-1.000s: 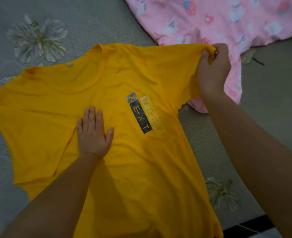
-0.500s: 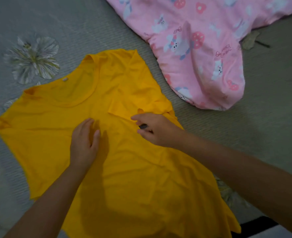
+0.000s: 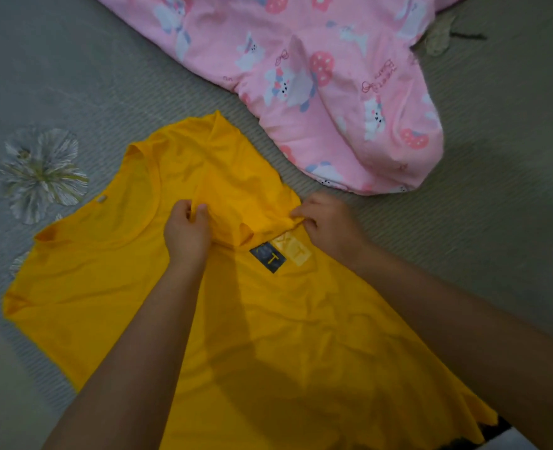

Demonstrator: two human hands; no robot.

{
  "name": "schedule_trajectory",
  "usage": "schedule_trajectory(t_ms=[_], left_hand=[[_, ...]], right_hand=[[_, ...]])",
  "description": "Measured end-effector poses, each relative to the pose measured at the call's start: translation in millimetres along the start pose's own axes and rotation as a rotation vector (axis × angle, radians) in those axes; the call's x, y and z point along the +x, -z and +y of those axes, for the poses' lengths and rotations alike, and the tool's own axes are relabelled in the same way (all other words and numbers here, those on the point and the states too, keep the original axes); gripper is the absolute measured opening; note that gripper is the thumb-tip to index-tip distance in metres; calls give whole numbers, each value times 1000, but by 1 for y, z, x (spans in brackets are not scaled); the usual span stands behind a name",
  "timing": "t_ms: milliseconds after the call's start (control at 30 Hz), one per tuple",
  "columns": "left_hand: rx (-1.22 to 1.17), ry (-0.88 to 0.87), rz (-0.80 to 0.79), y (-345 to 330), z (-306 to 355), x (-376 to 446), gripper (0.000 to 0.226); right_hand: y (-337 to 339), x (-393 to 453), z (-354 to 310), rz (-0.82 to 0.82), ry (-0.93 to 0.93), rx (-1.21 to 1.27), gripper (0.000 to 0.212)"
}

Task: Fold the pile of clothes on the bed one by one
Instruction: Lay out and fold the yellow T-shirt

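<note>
Both bare forearms reach forward from the bottom edge and draw together. The left hand [image 3: 187,233] has its fingers curled, thumb and fingertips pinching a fold of the yellow shirt [image 3: 83,287]. The right hand [image 3: 328,222] pinches the same folded edge, knuckles up.

The yellow T-shirt [image 3: 268,319] bears a chest print [image 3: 280,254] showing "T" and "XT"; other lettering unreadable.

surface: grey ribbed bed cover [image 3: 73,76] | print: pale flower motifs [image 3: 39,173] at left | light: dim
</note>
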State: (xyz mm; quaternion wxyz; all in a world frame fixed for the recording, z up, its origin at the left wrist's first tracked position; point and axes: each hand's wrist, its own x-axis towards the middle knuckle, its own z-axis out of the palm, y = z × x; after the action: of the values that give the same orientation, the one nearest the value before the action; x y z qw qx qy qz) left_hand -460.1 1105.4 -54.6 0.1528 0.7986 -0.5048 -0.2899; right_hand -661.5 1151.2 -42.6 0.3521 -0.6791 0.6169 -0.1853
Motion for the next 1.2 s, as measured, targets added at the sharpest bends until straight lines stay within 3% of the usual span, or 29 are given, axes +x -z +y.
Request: schedule_trajectory(t_ms=[67,133,233,300,367,433,500,633,733,800,867,933,1033,1100,1200], left_hand=[[58,-56,100,10,-8,-1,28],[117,-86,83,16,-17,-3,29],[129,-14,35,22,-27,-5,42],[161,-50,87,26,-25,-9,52],[211,-304,55,24,-16,-26,49],[246,-632,-103,13,-6,-49,49],[362,-863,-248,-1,0,-66,51],[393,-891,-289,-17,3,-74,23],[387,-1041,-268,-22,-4,-73,26],[431,-1129,-307,-23,-7,-70,41],[492,-1130,-411,-20,-7,-66,63],[451,-1127,-461,-15,-6,-61,70],[299,-1005,-277,-9,5,-44,53],[242,-754,-74,-10,21,-20,35],[237,-283,15,-15,49,27,39]], right_hand=[[2,-3,-1,1,99,21,10],[-5,-5,6,23,136,-19,6],[-12,-9,15,13,-159,28,24],[-16,-13,23,-49,-205,-28,40],[-15,-17,25,-34,-176,-66,50],[-11,-21,24,-60,-146,-86,56],[-5,-22,19,-35,-118,-90,45],[-1,-18,14,3,-79,-88,18],[1,-18,19,43,-90,-115,15],[2,-22,19,55,-68,-155,17],[2,-24,16,83,-50,-181,21],[4,-23,12,155,-28,-185,31],[1,-15,3,221,-24,-208,38],[-8,-8,-3,180,-90,-250,35],[-21,1,-6,96,-240,-294,30]])
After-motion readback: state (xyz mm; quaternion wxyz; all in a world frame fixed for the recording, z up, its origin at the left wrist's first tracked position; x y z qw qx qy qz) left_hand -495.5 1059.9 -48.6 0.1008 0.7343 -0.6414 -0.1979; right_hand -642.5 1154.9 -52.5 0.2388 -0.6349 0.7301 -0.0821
